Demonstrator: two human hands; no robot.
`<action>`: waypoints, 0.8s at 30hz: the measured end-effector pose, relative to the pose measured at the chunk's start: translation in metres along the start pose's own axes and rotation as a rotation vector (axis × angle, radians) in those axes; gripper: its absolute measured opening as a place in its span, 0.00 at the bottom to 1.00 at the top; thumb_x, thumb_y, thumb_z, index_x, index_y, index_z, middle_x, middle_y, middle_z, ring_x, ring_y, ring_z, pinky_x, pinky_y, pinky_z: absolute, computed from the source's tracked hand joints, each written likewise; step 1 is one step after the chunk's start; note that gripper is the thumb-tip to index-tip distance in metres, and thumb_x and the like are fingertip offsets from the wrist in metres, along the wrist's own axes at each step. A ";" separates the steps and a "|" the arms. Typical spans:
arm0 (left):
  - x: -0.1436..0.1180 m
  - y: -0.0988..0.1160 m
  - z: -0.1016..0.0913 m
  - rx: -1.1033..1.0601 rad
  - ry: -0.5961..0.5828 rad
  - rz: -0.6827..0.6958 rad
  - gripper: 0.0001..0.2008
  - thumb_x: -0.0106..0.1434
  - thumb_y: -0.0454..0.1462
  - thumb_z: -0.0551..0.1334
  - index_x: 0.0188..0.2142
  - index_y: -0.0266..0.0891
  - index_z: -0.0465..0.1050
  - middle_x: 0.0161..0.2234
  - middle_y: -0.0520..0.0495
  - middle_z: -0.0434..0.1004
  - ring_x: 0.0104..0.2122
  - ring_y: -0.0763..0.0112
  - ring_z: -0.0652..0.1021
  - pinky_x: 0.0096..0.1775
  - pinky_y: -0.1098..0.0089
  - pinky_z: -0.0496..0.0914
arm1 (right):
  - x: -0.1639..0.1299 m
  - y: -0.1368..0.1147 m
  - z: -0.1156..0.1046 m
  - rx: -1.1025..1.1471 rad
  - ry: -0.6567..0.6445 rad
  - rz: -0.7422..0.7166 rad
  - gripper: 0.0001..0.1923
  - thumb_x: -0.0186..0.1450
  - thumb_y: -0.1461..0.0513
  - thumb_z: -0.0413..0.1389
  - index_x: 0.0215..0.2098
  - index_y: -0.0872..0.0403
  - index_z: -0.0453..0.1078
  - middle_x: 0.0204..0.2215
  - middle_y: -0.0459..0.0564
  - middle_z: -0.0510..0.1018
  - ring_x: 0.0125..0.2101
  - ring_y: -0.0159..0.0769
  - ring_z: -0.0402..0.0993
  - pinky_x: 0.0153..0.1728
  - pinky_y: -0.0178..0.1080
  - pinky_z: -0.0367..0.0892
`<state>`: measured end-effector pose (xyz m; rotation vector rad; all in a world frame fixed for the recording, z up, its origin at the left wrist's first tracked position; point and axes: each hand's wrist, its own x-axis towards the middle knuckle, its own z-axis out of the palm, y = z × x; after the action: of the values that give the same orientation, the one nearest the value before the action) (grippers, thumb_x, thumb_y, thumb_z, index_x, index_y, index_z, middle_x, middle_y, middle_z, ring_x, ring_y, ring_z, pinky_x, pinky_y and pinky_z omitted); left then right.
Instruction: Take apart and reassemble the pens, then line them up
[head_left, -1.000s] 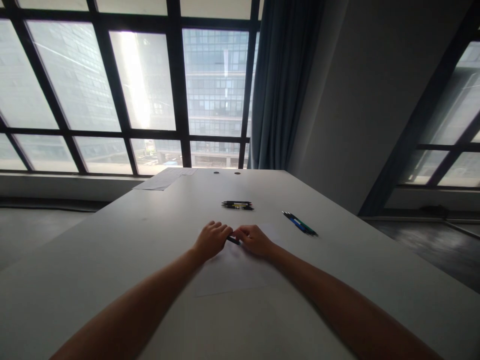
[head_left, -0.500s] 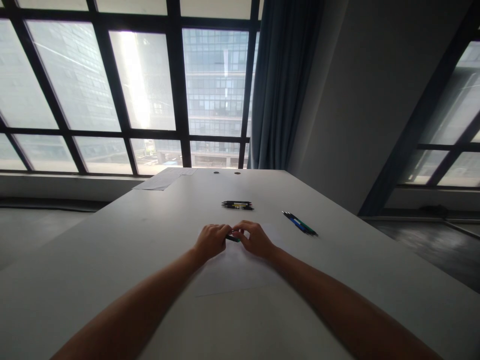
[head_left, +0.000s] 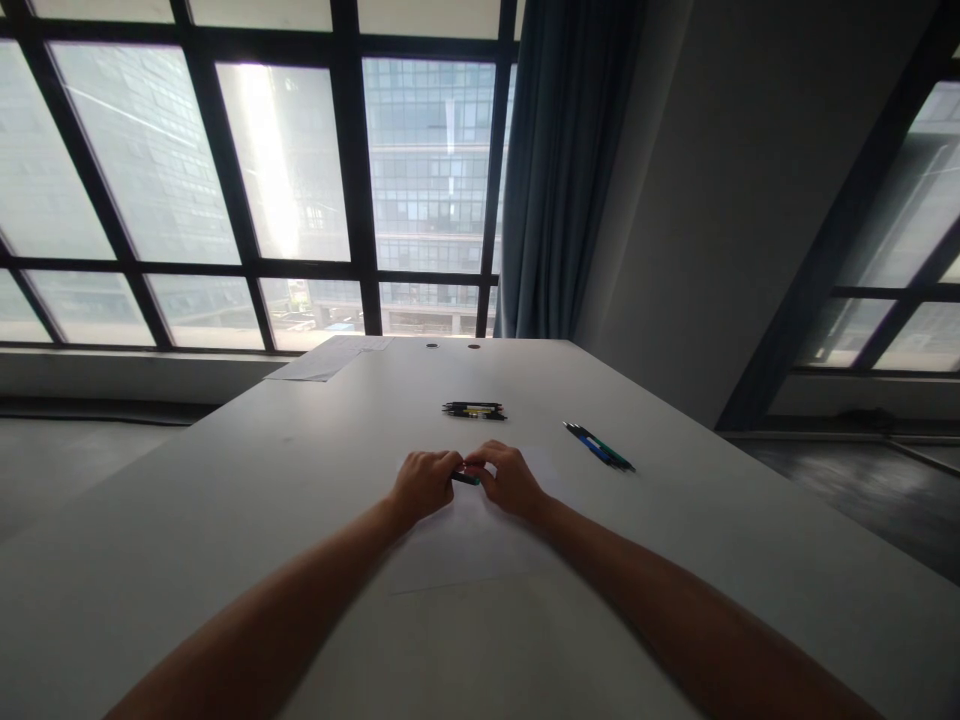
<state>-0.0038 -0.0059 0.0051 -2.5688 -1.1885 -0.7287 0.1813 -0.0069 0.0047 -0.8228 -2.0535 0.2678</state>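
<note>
dark pen: juts crosswise from curled grip of left hand, over white sheet, long axis left to right, green end beside right hand, fingertips bunched, cannot tell on what.

The left grip hides one end of the dark slim piece; whether the right grip touches it is too small to tell. Forearms cover parts of the paper. The lower edge crops them and the bench.
</note>
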 end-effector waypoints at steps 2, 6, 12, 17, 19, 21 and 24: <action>-0.001 -0.001 0.000 -0.013 0.012 0.002 0.14 0.52 0.27 0.53 0.35 0.41 0.72 0.31 0.50 0.80 0.29 0.68 0.78 0.30 0.72 0.67 | 0.000 0.002 0.000 0.031 0.001 0.026 0.07 0.63 0.61 0.57 0.37 0.55 0.75 0.31 0.51 0.78 0.32 0.35 0.72 0.36 0.37 0.66; -0.003 -0.004 -0.001 -0.023 0.036 0.032 0.14 0.51 0.27 0.53 0.35 0.40 0.72 0.30 0.50 0.80 0.28 0.69 0.78 0.30 0.73 0.67 | 0.002 0.006 -0.001 0.075 -0.134 0.166 0.15 0.67 0.57 0.51 0.30 0.57 0.75 0.26 0.49 0.77 0.27 0.32 0.70 0.31 0.34 0.64; -0.002 -0.002 -0.001 -0.017 0.041 0.038 0.13 0.50 0.27 0.53 0.33 0.40 0.72 0.29 0.49 0.80 0.27 0.68 0.78 0.29 0.73 0.66 | 0.002 0.003 0.001 0.115 -0.136 0.238 0.11 0.65 0.61 0.54 0.29 0.58 0.76 0.25 0.49 0.79 0.26 0.33 0.72 0.31 0.35 0.65; -0.002 -0.002 0.002 -0.038 0.050 -0.003 0.13 0.51 0.28 0.54 0.33 0.41 0.72 0.28 0.50 0.80 0.26 0.68 0.78 0.29 0.72 0.66 | 0.000 -0.003 0.000 0.030 0.015 0.100 0.04 0.60 0.65 0.58 0.32 0.56 0.75 0.29 0.51 0.79 0.31 0.36 0.73 0.36 0.38 0.67; -0.002 -0.002 0.002 -0.041 0.047 -0.020 0.13 0.52 0.28 0.54 0.34 0.41 0.71 0.28 0.50 0.79 0.26 0.68 0.77 0.29 0.72 0.66 | 0.001 -0.003 -0.002 0.016 0.020 0.070 0.04 0.61 0.64 0.58 0.33 0.56 0.75 0.30 0.51 0.78 0.31 0.36 0.72 0.36 0.38 0.66; -0.002 -0.002 0.002 -0.033 0.028 -0.022 0.12 0.54 0.27 0.54 0.35 0.41 0.71 0.29 0.50 0.79 0.27 0.69 0.77 0.30 0.72 0.67 | 0.002 -0.001 -0.002 0.034 -0.036 0.102 0.07 0.63 0.62 0.56 0.35 0.56 0.74 0.29 0.50 0.78 0.30 0.34 0.71 0.34 0.36 0.65; 0.001 -0.002 0.001 0.023 -0.020 0.010 0.11 0.57 0.26 0.54 0.36 0.40 0.70 0.31 0.49 0.78 0.31 0.68 0.76 0.33 0.72 0.68 | 0.004 0.004 -0.001 0.037 -0.147 0.193 0.13 0.66 0.58 0.52 0.32 0.57 0.74 0.25 0.47 0.75 0.25 0.31 0.67 0.28 0.33 0.61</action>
<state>-0.0047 -0.0040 0.0049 -2.5678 -1.1820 -0.6845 0.1824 -0.0017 0.0065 -1.0053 -2.0998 0.4846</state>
